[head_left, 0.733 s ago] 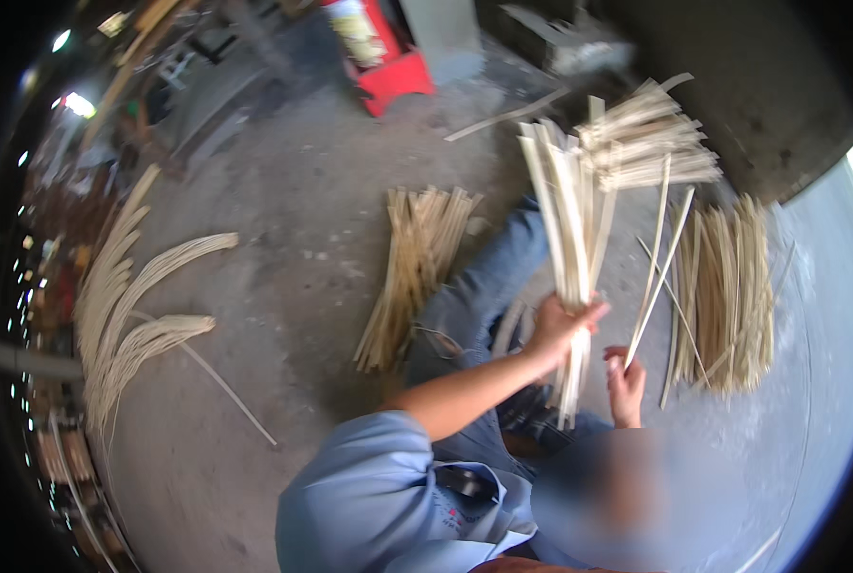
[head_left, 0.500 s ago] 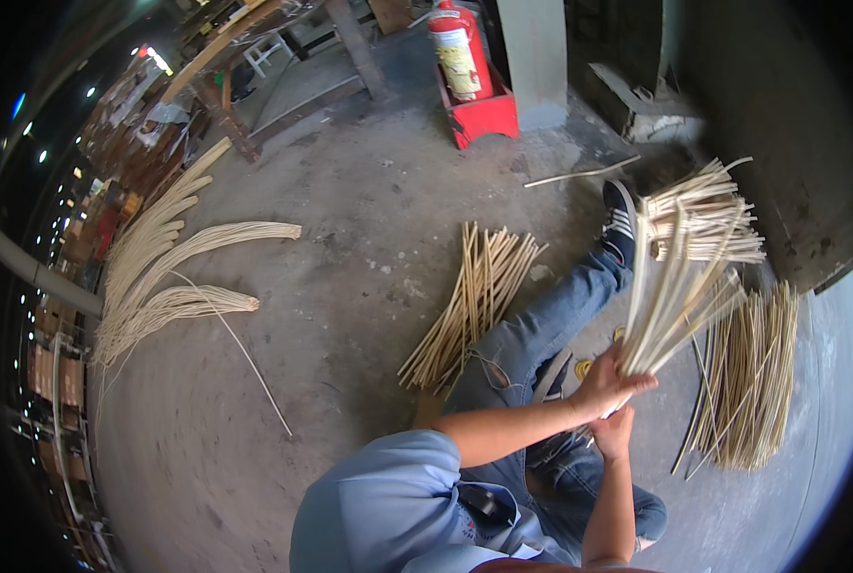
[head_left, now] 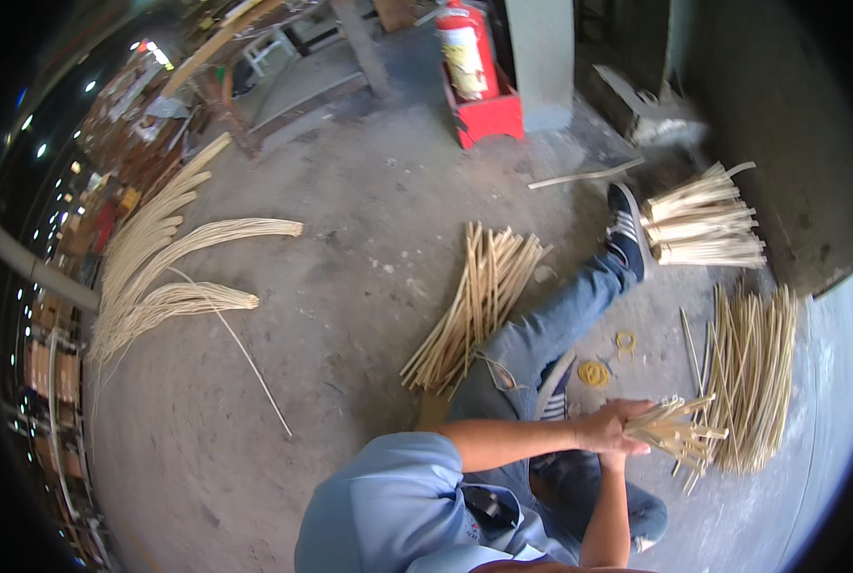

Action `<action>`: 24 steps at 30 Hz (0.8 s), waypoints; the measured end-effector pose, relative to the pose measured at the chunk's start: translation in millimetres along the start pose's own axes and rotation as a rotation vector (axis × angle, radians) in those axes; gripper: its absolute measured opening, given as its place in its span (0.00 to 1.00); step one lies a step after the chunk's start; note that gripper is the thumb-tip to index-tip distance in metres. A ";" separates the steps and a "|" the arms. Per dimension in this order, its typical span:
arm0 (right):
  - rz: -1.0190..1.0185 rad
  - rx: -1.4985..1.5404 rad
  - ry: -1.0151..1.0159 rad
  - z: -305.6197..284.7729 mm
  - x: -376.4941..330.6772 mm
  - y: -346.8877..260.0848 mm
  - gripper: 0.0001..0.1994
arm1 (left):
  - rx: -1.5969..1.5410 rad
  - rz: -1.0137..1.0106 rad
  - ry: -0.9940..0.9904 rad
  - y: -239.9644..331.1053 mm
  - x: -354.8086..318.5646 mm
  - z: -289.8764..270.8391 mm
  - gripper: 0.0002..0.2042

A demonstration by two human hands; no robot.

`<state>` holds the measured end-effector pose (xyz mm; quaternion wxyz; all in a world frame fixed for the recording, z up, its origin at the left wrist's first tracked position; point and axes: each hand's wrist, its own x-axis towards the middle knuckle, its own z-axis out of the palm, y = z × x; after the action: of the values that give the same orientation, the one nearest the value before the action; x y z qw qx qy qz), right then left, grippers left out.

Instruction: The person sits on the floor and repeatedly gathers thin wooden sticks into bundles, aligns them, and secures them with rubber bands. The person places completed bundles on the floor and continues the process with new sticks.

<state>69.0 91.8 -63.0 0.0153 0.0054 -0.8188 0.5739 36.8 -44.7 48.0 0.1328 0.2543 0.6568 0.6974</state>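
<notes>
My left hand [head_left: 606,427] is closed round a bundle of pale rattan sticks [head_left: 679,432]. The sticks' ends fan out to the right, foreshortened toward me. Tucked right below it, my right hand [head_left: 615,460] is closed at the near end of the same bundle, its fingers mostly covered by the left hand. Just right of the bundle lies a thick pile of thin rattan sticks [head_left: 753,382], with a few loose ones along its left side. Yellow rubber bands [head_left: 593,373] lie on the floor above my left hand.
Beyond my outstretched shoe [head_left: 625,229] are stacked stick bundles [head_left: 705,222]. Another pile of sticks [head_left: 474,306] rests left of my leg. Long curved rattan bundles [head_left: 159,277] lie at the far left. A red fire extinguisher [head_left: 466,57] stands in a red holder by a pillar [head_left: 539,67].
The bundle, upright and fanned away from me before, has tipped down to the right. Both hands turned with it, and the left moved slightly down. The rubber bands have come into fuller view.
</notes>
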 end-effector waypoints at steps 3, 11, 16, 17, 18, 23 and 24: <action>0.012 -0.051 -0.026 3.9 6.5 7.9 0.25 | -0.072 0.244 0.121 -2.9 4.4 5.4 0.19; 0.072 -0.109 -0.078 13.5 -0.2 37.1 0.26 | 0.129 0.104 0.175 -42.4 -2.9 3.3 0.27; -0.054 -0.148 -0.003 23.5 25.4 -21.5 0.20 | 0.011 0.135 0.397 -39.0 -9.4 -45.4 0.27; 0.047 0.031 0.000 30.9 36.9 -50.6 0.16 | 0.235 0.181 0.445 -31.4 -15.5 -83.2 0.27; 0.332 0.180 -0.090 33.2 52.4 -83.1 0.10 | 0.024 0.115 0.670 -24.8 -19.9 -107.0 0.28; 0.700 0.959 -0.425 139.6 95.7 -212.5 0.10 | 0.191 -0.210 1.240 -49.0 -118.2 -273.1 0.19; 0.695 0.855 -0.364 174.0 102.4 -205.1 0.15 | 0.208 -0.275 1.229 -56.3 -120.1 -290.5 0.18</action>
<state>-31.2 -140.9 73.5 -0.3188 -0.1593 -0.4573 0.8148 -24.9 -347.8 -31.3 -0.2052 -0.2672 0.7040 0.6252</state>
